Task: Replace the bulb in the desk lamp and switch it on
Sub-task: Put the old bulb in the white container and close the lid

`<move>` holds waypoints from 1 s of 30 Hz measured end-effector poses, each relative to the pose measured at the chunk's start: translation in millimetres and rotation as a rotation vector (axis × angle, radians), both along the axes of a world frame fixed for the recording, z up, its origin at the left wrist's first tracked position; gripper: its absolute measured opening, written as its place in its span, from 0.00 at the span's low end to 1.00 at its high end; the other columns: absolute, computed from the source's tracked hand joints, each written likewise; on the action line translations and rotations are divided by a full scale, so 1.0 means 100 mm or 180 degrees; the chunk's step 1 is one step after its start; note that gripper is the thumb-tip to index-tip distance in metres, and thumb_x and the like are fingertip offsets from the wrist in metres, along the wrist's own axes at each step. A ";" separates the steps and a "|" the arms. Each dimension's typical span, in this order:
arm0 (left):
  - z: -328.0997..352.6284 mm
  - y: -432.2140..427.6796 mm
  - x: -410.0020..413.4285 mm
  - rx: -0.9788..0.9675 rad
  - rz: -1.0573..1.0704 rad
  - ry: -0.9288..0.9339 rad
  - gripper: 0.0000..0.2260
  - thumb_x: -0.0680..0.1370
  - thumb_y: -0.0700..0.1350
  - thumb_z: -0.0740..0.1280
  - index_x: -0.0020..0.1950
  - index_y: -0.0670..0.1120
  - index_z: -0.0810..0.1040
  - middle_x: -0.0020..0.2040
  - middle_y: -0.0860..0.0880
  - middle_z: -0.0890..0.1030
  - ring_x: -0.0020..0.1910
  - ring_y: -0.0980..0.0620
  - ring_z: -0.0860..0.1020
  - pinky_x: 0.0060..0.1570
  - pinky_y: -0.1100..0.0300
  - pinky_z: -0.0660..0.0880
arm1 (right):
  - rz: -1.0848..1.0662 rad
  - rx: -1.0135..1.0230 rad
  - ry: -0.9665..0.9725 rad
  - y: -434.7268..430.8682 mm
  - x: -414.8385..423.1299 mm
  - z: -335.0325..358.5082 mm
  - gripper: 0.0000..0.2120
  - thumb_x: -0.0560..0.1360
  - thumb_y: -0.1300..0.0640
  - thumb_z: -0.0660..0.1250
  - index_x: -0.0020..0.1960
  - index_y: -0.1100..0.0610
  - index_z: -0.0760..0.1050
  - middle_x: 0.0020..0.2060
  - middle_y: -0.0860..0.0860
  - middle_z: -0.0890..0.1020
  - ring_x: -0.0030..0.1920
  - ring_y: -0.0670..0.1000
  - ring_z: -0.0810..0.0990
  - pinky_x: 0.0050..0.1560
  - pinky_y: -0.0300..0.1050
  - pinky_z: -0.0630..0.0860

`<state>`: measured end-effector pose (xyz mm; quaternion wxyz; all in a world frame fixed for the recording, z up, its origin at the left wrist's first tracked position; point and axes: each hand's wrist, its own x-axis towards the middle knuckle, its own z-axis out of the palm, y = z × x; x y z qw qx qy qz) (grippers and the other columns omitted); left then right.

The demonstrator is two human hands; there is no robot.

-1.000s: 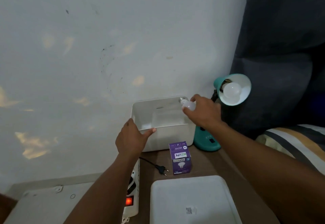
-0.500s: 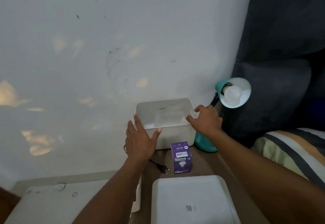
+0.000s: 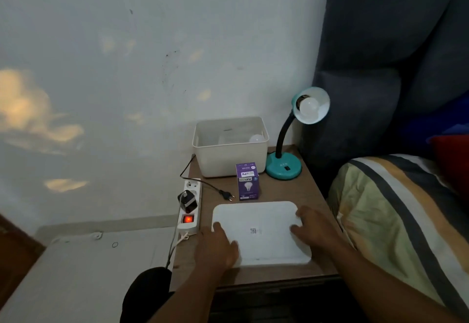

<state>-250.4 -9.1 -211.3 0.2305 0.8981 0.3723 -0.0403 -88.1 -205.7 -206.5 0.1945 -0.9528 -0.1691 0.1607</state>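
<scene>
Both my hands are on the white lid [image 3: 261, 231] that lies flat on the near part of the wooden bedside table [image 3: 304, 190]. My left hand [image 3: 218, 249] covers the lid's near left corner with the fingers spread and the thumb on top; my right hand [image 3: 313, 228] is at the right edge, fingers curled over the rim. Whether they grip the lid or only rest on it, I cannot tell. Behind the lid stands the purple bulb box [image 3: 247, 181], upright, and just behind it the open white storage bin [image 3: 229, 157] against the wall. Inside the bin, in its back right corner, lies a white bulb [image 3: 256, 138]. To the right of the bin is the teal desk lamp [image 3: 284, 168], its shade turned toward me with another bulb [image 3: 308, 108] in the socket, not lit. The lamp's plug [image 3: 228, 195] lies loose on the table, left of the box. At the table's left edge is a white power strip [image 3: 190, 204] with its red switch [image 3: 188, 219] glowing and a black adapter [image 3: 187, 200] plugged in.
</scene>
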 end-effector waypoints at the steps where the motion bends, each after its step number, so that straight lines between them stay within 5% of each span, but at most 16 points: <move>1: -0.01 -0.03 -0.04 0.0071 -0.0049 0.0135 0.28 0.78 0.58 0.65 0.73 0.47 0.63 0.69 0.41 0.71 0.67 0.41 0.73 0.62 0.48 0.73 | 0.0001 0.0008 0.0002 -0.02 -0.07 -0.06 0.24 0.69 0.43 0.69 0.63 0.49 0.72 0.60 0.52 0.78 0.58 0.55 0.77 0.59 0.52 0.75; 6: 0.18 -0.01 -0.06 -0.0243 0.0202 -0.0435 0.21 0.76 0.56 0.69 0.65 0.48 0.72 0.63 0.45 0.77 0.60 0.45 0.77 0.58 0.53 0.77 | -0.0171 0.0767 -0.0296 -0.09 -0.30 -0.04 0.18 0.71 0.52 0.72 0.59 0.52 0.77 0.58 0.54 0.78 0.57 0.54 0.77 0.55 0.44 0.72; 11: 0.65 0.08 0.06 -0.0194 0.0297 -0.1558 0.19 0.79 0.52 0.69 0.68 0.50 0.72 0.68 0.44 0.69 0.64 0.45 0.75 0.56 0.61 0.68 | -0.0476 0.1611 -0.1529 -0.03 -0.25 0.44 0.11 0.72 0.60 0.72 0.55 0.57 0.81 0.53 0.55 0.75 0.46 0.49 0.75 0.46 0.42 0.70; 16: 1.24 0.51 0.46 0.0009 0.0295 -0.2130 0.21 0.79 0.54 0.68 0.70 0.51 0.73 0.69 0.46 0.69 0.63 0.45 0.77 0.60 0.56 0.75 | -0.0218 0.1869 -0.1510 0.50 0.27 1.19 0.14 0.73 0.57 0.71 0.58 0.57 0.80 0.55 0.53 0.74 0.49 0.50 0.76 0.53 0.42 0.71; 19: 1.48 0.86 0.75 0.0043 0.0295 -0.2111 0.22 0.79 0.53 0.67 0.72 0.50 0.72 0.71 0.45 0.70 0.67 0.45 0.74 0.58 0.60 0.69 | -0.0065 0.1710 -0.1283 0.89 0.62 1.49 0.16 0.73 0.55 0.70 0.61 0.56 0.79 0.56 0.55 0.74 0.56 0.56 0.77 0.59 0.46 0.71; 23: 1.50 1.27 1.12 0.0075 0.0226 -0.1809 0.22 0.79 0.53 0.67 0.72 0.49 0.71 0.70 0.42 0.71 0.70 0.43 0.70 0.66 0.53 0.69 | 0.0009 0.1363 -0.1123 1.34 0.99 1.62 0.17 0.75 0.54 0.68 0.62 0.56 0.78 0.60 0.58 0.72 0.59 0.58 0.75 0.61 0.47 0.70; 30: 1.19 1.69 1.62 0.0134 0.0246 -0.1478 0.23 0.79 0.53 0.66 0.73 0.49 0.70 0.71 0.41 0.70 0.72 0.41 0.66 0.68 0.51 0.67 | -0.0105 0.0998 -0.0875 1.86 1.52 1.21 0.18 0.75 0.51 0.66 0.64 0.53 0.77 0.63 0.58 0.73 0.62 0.59 0.73 0.62 0.51 0.72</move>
